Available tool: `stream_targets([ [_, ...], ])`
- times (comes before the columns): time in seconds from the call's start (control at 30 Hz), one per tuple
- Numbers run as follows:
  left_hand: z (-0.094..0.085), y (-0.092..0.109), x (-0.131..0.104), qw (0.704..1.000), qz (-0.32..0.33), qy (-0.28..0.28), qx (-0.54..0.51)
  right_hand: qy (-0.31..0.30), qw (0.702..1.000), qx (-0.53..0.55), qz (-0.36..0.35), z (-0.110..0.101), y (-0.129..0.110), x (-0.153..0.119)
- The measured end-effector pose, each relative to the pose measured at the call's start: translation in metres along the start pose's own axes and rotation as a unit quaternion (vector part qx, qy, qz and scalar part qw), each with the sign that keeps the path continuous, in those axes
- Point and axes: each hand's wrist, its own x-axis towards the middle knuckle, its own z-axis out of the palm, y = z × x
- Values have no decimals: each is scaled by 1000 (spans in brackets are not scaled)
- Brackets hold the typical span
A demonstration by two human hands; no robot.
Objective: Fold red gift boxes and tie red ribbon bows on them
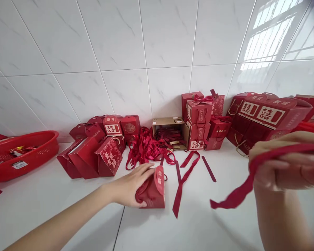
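My left hand (132,186) grips a small red gift box (157,191) from its left side, thumb low and fingers over the top. The box stands on the white table and has pale lettering on its rounded top flap. Raised at the right, my right hand (285,164) is closed around a red ribbon (238,195), whose loose end hangs to the left. Between the hands a second ribbon (181,188) lies looped on the table. Near it is a dark red strip (208,169). Behind the gift box sits a heap of red ribbons (146,146).
An open cardboard box (169,122) of dark red strips stands against the tiled wall. Stacked red boxes (199,122) rise beside it, with larger red boxes (269,111) farther right. More red boxes (108,157) stand left, near a red plastic basket (51,150).
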Motion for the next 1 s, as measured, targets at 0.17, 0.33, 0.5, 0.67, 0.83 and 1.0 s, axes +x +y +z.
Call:
stream_targets([
  [0.17,8,1,-3,994,41,77,70,250,957,111,-93,3,-18,12],
  [0.33,-15,45,-22,975,153,153,46,230,971,71,1,21,-10,21],
  [0.5,-11,81,-21,976,20,201,-83,-248,946,-39,207,66,-5,8],
  [0.67,0,91,-9,985,1,116,-128,-362,903,-70,221,92,-9,-11],
  [0.83,-5,96,-14,970,11,125,-207,-338,913,-118,198,83,-19,-19],
  [1.0,-12,88,-25,959,1,158,-235,-338,907,-109,225,75,-25,-14],
])
